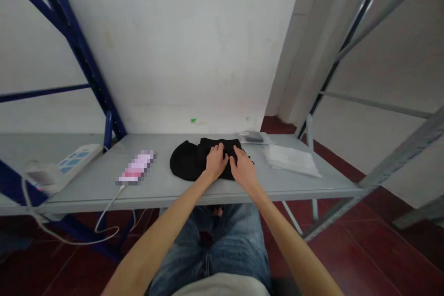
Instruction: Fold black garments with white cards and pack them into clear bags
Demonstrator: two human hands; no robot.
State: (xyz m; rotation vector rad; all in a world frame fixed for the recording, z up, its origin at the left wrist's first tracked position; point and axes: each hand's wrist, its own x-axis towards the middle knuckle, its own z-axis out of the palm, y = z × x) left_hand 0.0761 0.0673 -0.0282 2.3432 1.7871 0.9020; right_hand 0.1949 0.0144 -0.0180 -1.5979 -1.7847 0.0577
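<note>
On the grey shelf (166, 190) in front of me lies a black folded fabric item (187, 161). Its left end is rounded, its right part is a squarer folded layer, and I cannot tell its exact kind. My left hand (217, 162) rests on the middle of the fabric, fingers pointing forward and slightly bent. Close beside it, my right hand (243, 165) presses on the fabric's right part, with thumb and index finger apart. Neither hand visibly grips the cloth, though the undersides of the fingers are hidden.
Left of the fabric lies a phone (137, 166) with a white cable (107, 212). A white power strip (74, 164) sits farther left. White flat bags (293, 159) and a clear packet with something dark (255, 137) lie at right. Blue posts (86, 64) and a wall enclose the shelf.
</note>
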